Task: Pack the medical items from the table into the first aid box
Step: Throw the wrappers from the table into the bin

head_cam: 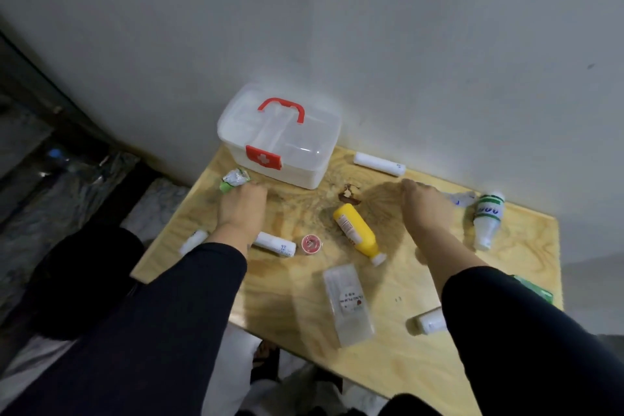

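Observation:
The first aid box (304, 145), white with a clear lid, a red handle and a red latch, stands closed at the back of the wooden table (422, 365). My left hand (241, 208) is just in front of its left corner, fingers closed on a green and silver packet (233, 179). My right hand (426, 208) hovers palm down, fingers bent, right of a yellow bottle (358, 230). A small white tube (462, 197) shows just behind it; the blur hides any contact. A white bottle with a green label (488, 218) lies further right.
White bandage rolls lie at the back by the wall (378, 164), under my left forearm (275, 244), at the left edge (192, 241) and under my right sleeve (432, 321). A red tape roll (311, 243), a clear flat packet (347, 304) and a green pack (537, 290) also lie there.

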A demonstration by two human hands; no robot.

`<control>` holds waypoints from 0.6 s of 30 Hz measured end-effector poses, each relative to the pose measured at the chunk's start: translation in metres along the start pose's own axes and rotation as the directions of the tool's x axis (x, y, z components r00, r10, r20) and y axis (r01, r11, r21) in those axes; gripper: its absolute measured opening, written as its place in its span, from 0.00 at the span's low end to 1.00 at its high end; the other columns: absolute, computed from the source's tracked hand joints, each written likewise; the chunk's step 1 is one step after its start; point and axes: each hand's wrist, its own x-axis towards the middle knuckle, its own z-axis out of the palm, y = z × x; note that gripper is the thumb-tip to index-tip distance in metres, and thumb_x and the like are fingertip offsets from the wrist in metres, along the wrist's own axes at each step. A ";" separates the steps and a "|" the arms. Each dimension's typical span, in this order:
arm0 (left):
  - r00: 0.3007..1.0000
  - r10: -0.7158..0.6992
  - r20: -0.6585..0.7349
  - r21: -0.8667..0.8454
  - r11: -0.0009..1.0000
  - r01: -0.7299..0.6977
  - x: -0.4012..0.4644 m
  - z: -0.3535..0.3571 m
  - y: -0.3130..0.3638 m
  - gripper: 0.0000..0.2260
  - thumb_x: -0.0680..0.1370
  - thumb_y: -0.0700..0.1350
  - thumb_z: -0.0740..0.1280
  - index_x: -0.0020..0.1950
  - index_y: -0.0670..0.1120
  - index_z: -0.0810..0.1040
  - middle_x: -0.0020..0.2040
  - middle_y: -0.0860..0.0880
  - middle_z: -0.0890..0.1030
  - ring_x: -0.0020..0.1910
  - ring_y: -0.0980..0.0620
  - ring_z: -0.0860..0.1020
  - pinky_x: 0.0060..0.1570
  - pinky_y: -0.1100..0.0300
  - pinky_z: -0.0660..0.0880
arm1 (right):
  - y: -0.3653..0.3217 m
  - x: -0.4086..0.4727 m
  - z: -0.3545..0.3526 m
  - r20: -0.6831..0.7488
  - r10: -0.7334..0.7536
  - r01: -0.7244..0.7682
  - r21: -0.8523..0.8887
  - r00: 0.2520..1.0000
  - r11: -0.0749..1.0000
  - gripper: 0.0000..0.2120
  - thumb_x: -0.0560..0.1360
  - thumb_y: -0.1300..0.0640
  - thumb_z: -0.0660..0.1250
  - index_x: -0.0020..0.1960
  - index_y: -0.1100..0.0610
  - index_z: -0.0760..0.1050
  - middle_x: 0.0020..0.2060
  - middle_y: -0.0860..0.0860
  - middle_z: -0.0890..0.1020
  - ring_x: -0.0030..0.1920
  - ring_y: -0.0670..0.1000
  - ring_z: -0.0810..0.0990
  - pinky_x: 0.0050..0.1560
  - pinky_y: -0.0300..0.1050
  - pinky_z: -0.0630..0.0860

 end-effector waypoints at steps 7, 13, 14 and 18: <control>0.971 -0.152 -0.184 -0.107 0.985 0.133 -0.017 -0.061 -0.006 0.08 0.79 0.38 0.58 0.51 0.44 0.77 0.51 0.41 0.81 0.49 0.38 0.79 0.39 0.55 0.68 | -0.042 0.019 -0.082 -0.226 -0.082 0.149 0.297 0.971 0.943 0.16 0.79 0.58 0.54 0.61 0.50 0.76 0.49 0.58 0.84 0.47 0.62 0.81 0.39 0.45 0.68; 0.888 -0.379 -0.261 -0.330 0.899 0.287 -0.038 -0.120 -0.040 0.07 0.79 0.40 0.60 0.51 0.42 0.77 0.51 0.40 0.81 0.43 0.40 0.76 0.38 0.56 0.68 | -0.134 0.016 -0.161 -0.314 -0.220 0.362 0.524 0.924 0.771 0.16 0.78 0.53 0.55 0.59 0.53 0.78 0.53 0.58 0.83 0.53 0.61 0.80 0.45 0.44 0.71; 0.868 -0.408 -0.283 -0.372 0.881 0.292 -0.042 -0.128 -0.048 0.08 0.80 0.42 0.61 0.54 0.43 0.78 0.52 0.40 0.81 0.46 0.39 0.77 0.40 0.55 0.69 | -0.151 0.013 -0.168 -0.307 -0.257 0.394 0.575 0.916 0.717 0.16 0.79 0.54 0.55 0.61 0.54 0.77 0.54 0.58 0.83 0.54 0.61 0.80 0.46 0.44 0.71; 0.791 -0.519 -0.325 -0.623 0.746 0.233 -0.065 -0.151 -0.084 0.08 0.80 0.42 0.62 0.56 0.52 0.75 0.42 0.48 0.77 0.43 0.44 0.74 0.37 0.58 0.66 | -0.215 -0.007 -0.179 -0.302 -0.426 0.498 0.716 0.853 0.490 0.16 0.78 0.62 0.56 0.63 0.53 0.73 0.47 0.60 0.83 0.48 0.60 0.80 0.43 0.44 0.71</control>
